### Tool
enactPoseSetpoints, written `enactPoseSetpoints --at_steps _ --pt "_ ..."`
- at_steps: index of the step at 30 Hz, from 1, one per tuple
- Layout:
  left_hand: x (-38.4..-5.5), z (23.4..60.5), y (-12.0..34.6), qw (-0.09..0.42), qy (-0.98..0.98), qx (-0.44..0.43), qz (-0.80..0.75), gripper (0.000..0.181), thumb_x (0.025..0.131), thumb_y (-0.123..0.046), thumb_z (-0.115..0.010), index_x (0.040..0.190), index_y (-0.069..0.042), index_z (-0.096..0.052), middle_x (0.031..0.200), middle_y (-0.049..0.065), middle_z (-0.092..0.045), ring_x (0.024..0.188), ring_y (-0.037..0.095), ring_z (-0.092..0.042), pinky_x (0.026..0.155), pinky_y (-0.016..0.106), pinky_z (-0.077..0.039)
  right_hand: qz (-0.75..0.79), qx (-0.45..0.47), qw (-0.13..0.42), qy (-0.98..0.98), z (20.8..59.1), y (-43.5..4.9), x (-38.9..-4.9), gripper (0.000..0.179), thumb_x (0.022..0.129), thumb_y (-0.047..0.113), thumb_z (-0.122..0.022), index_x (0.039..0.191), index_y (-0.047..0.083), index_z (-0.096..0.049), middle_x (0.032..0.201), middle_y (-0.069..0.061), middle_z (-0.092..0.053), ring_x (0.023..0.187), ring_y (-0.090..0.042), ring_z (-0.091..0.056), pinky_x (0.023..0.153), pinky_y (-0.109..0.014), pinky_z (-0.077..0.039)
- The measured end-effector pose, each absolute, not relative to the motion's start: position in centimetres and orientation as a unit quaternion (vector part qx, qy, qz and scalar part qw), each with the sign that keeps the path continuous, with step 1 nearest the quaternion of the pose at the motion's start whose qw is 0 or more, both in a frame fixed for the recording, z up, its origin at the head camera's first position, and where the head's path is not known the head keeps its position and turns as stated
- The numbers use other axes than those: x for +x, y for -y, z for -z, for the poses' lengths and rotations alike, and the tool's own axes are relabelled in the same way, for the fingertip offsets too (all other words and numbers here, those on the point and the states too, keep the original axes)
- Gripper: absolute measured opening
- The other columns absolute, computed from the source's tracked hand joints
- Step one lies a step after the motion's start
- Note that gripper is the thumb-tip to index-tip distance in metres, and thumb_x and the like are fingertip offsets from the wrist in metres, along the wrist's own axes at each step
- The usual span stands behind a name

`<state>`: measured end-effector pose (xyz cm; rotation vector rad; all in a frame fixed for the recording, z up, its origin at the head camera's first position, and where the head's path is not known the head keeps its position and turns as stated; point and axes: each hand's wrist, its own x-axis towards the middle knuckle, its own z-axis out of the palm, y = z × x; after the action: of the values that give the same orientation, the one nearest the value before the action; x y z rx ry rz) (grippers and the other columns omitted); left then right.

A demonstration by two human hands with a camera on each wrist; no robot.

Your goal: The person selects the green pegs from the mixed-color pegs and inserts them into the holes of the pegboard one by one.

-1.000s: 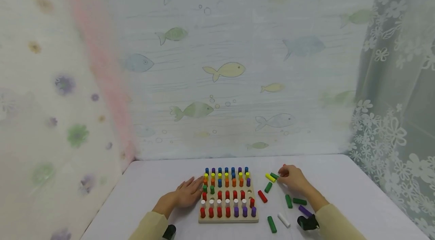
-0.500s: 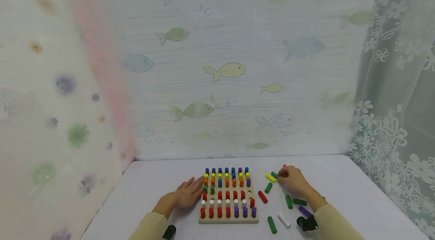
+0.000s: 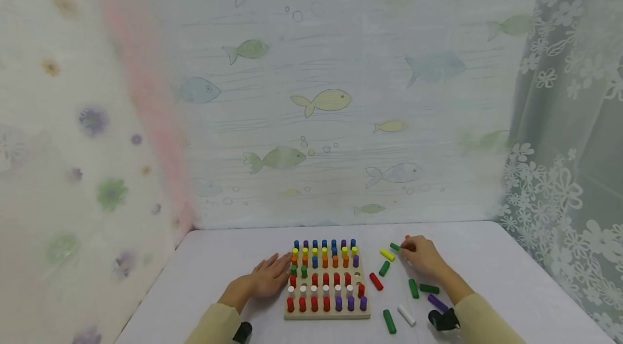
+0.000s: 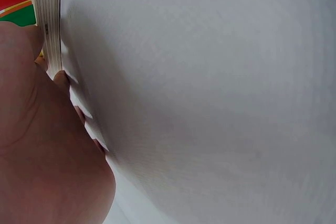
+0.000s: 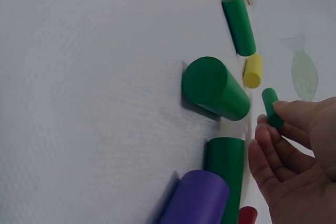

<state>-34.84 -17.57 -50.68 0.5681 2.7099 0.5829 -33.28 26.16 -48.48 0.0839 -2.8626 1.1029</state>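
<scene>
My right hand [image 3: 422,256] pinches a green peg [image 5: 270,100] between thumb and fingertips, over the right side of the table. In the head view that green peg [image 3: 395,246] sticks out left of the fingers, just beyond a yellow peg [image 3: 387,255]. An orange-red peg [image 3: 408,237] peeks out behind the hand. My left hand [image 3: 270,277] lies with its fingers extended along the left side of a wooden pegboard [image 3: 327,317]. Rows of coloured pegs stand upright in the board, and some bare holes show between them. The left wrist view shows the board's side edge [image 4: 48,19] by the fingers.
Loose pegs lie right of the board: a red peg [image 3: 376,281], a white peg [image 3: 406,316], a purple peg [image 3: 437,302] and several green ones, such as the front green peg [image 3: 389,322]. A fish-patterned curtain [image 3: 340,171] hangs behind the white table [image 3: 219,246].
The green peg in my right hand has come away from beside the yellow peg, shifting slightly up and right in the head view. My left hand and the board stay put.
</scene>
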Motion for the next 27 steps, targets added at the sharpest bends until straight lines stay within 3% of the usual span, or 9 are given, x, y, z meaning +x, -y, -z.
enactPoseSetpoints --at_steps 4,10,19,27 --pt "-34.3 49.8 17.3 0.16 -0.947 0.195 -0.197 0.066 0.109 -0.052 -0.032 0.163 -0.015 -0.026 0.169 0.007 -0.027 0.157 0.037 -0.014 0.124 0.062 -0.007 -0.381 0.028 0.046 0.923 47.9 -26.3 -32.8 0.023 0.099 0.01 -0.065 0.115 -0.005 -0.07 0.114 -0.017 -0.068 0.101 -0.028 -0.064 0.088 -0.047 -0.057" --pt "-33.7 48.8 17.0 0.165 -0.947 0.193 -0.195 0.062 0.11 -0.046 -0.036 0.162 -0.014 -0.029 0.168 0.008 -0.029 0.156 0.038 -0.016 0.124 0.063 -0.009 -0.414 0.052 0.061 0.907 47.1 -26.4 -32.0 0.022 0.1 0.012 -0.066 0.115 -0.003 -0.07 0.107 -0.01 -0.072 0.096 -0.023 -0.066 0.081 -0.04 -0.058" --pt "-35.2 50.6 17.7 0.155 -0.947 0.194 -0.203 0.07 0.107 -0.058 -0.031 0.163 -0.017 -0.026 0.169 0.005 -0.026 0.157 0.035 -0.012 0.125 0.062 -0.006 -0.44 0.07 0.066 0.893 45.9 -26.1 -31.4 0.02 0.1 0.015 -0.066 0.114 0.001 -0.07 0.107 -0.009 -0.072 0.095 -0.026 -0.067 0.077 -0.032 -0.056" --pt "-35.2 50.9 17.7 0.164 -0.945 0.191 -0.21 0.071 0.107 -0.06 -0.031 0.163 -0.018 -0.026 0.169 0.005 -0.026 0.157 0.035 -0.012 0.125 0.061 -0.005 -0.478 0.083 0.057 0.873 45.5 -25.4 -30.4 0.02 0.099 0.016 -0.068 0.112 0.0 -0.069 0.106 -0.013 -0.071 0.094 -0.029 -0.065 0.075 -0.033 -0.057"
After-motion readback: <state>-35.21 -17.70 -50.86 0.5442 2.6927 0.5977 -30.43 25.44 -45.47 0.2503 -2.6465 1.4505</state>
